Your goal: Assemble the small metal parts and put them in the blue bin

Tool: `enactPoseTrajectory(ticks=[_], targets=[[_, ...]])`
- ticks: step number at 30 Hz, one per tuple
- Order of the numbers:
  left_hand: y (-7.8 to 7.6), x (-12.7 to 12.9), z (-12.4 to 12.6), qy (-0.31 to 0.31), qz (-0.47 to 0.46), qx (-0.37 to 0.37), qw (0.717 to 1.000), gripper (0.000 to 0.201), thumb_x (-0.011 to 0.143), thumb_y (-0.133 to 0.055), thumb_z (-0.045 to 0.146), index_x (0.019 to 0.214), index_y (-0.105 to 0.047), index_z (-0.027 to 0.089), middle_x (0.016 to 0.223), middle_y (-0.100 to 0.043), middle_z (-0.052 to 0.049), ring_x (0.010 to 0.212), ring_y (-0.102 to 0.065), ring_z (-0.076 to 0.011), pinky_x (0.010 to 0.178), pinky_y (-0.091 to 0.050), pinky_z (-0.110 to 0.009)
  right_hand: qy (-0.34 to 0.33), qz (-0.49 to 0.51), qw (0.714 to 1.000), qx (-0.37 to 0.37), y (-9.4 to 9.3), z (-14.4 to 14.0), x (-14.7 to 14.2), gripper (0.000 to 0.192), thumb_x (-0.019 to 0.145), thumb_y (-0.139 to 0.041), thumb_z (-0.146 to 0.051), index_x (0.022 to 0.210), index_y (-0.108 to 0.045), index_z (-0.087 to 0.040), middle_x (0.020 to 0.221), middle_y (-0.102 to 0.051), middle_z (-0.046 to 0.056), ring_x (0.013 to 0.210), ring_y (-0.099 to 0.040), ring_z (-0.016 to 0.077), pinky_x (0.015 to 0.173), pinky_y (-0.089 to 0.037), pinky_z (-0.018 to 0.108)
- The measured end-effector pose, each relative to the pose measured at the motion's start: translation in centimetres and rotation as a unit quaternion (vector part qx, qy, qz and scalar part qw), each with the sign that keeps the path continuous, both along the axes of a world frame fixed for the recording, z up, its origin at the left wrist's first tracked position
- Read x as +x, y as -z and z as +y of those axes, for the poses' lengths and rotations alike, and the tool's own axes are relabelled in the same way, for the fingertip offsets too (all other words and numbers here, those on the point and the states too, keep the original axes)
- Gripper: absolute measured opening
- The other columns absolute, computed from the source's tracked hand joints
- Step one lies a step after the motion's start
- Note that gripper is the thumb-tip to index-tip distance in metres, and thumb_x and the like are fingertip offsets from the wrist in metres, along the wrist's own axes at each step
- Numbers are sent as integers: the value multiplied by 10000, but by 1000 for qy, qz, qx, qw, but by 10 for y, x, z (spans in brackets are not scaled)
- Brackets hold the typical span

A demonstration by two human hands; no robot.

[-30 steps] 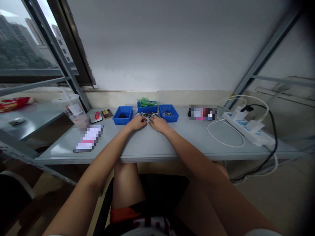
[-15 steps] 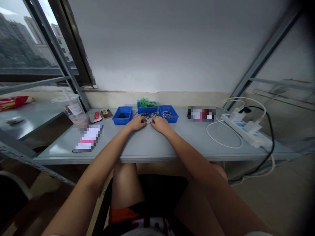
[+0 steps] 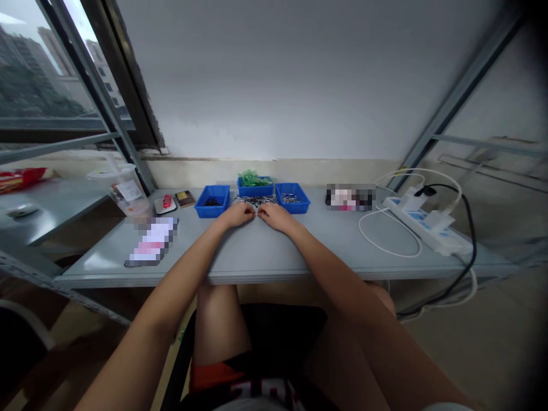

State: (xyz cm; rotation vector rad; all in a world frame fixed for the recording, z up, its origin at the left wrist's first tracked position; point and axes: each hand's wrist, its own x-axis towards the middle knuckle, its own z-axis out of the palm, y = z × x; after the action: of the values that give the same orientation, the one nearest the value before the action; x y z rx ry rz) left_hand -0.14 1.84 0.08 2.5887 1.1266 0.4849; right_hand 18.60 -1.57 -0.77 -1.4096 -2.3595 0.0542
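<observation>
We've got both hands resting on the grey tabletop (image 3: 265,257) with fingertips almost meeting: left hand (image 3: 238,215) and right hand (image 3: 274,216) are curled in, pinching at something tiny between them, too small for us to make out. Right behind our fingers sits a loose pile of small metal parts (image 3: 256,200), tucked between three blue bins: dark bits in the left bin (image 3: 212,201), green stuff in the middle bin (image 3: 254,184), metal pieces in the right bin (image 3: 292,198). A white power strip (image 3: 428,224) lies well off to our right.
</observation>
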Motion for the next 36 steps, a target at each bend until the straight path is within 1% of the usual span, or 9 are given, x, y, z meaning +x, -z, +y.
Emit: enactPoseTrajectory(ticks=[5,9,13,16,21,26,31,33,36], targets=[[-5,-1,-4,-32,-51,19,998,240,803,-522,217,878,-731,128,849,-729,-80,749,-618,-181,732,-463,-262,6,66,998,-2,-4,2,6,167,924,-531,-221,986,-678,-171,1003,-709,77,930,-629,184,811,-431,268],[-6,1,-4,-33,-75,40,996,232,805,-515,219,874,-719,133,864,-722,-85,780,-619,-186,755,-463,-275,6,106,994,-25,-8,1,12,160,912,-551,-199,975,-691,-156,991,-723,79,910,-636,175,821,-435,272],[-5,0,-3,-33,-93,58,993,235,801,-517,258,848,-712,135,834,-710,-76,761,-608,-186,737,-460,-275,0,114,992,-51,-12,-3,12,166,907,-555,-183,984,-697,-148,945,-726,67,863,-632,157,802,-426,257],[-5,-1,-1,-42,-108,63,991,246,807,-513,283,839,-707,135,815,-705,-69,757,-606,-186,726,-458,-275,1,103,993,-55,-13,-4,13,175,908,-536,-163,967,-701,-146,905,-720,56,821,-617,150,772,-411,246],[-6,2,-3,-41,-152,48,986,248,831,-520,290,867,-705,129,858,-713,-73,785,-614,-186,770,-466,-286,1,104,994,-40,-11,-2,13,185,912,-521,-163,955,-700,-151,919,-714,58,842,-609,154,779,-393,241],[-8,7,-7,-14,-198,11,980,286,856,-543,340,927,-711,120,939,-727,-81,840,-631,-184,825,-476,-291,-27,141,990,-16,-11,-3,6,227,945,-482,-208,901,-695,-145,807,-679,31,738,-568,132,728,-373,226],[-11,9,-9,3,-216,-10,976,261,843,-571,322,932,-719,126,972,-733,-82,895,-640,-195,869,-481,-303,-22,167,986,-7,-11,-4,2,234,940,-486,-231,859,-692,-154,761,-655,17,713,-549,131,716,-371,229],[-10,9,-9,-1,-220,-11,975,249,835,-576,317,925,-711,129,954,-730,-79,875,-641,-192,859,-486,-306,-22,160,987,-10,-11,-5,1,222,930,-500,-234,872,-699,-156,769,-660,19,719,-551,132,713,-372,232],[-8,8,-8,-20,-230,-7,973,212,821,-568,285,895,-681,123,913,-720,-74,836,-638,-179,823,-492,-296,-10,157,987,-17,-12,-5,2,201,911,-534,-250,968,-702,-157,765,-663,18,705,-556,133,694,-374,231]])
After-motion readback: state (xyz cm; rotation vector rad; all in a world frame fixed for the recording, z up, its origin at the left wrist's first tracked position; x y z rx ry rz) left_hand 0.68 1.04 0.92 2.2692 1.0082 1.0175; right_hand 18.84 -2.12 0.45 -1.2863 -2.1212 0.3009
